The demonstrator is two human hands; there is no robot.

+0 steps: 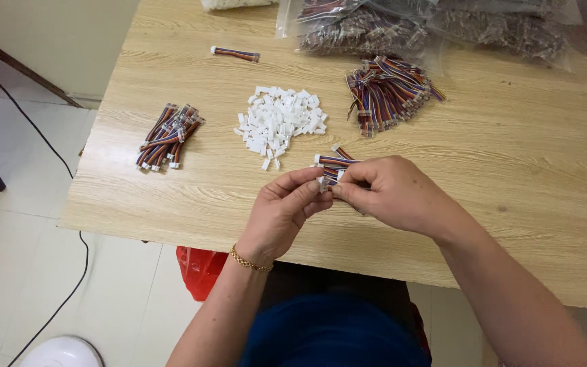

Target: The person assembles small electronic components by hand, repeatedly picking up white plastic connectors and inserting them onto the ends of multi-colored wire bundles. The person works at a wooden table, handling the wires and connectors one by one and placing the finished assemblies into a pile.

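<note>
both hands meet at frame centre over the wooden table [511, 177]. left hand [283, 211] pinches a small white connector [322, 183] between thumb and fingertips. right hand [392, 194] fingers are pressed together around a short multicoloured wire bundle [334, 162], long axis running left-right, wire ends facing the connector, just touching. right hand is nearer the bundle. pile of white connectors [281, 119] just above, finished wire pile [168, 136] at left, loose wire heap [388, 92] upper right.
</note>
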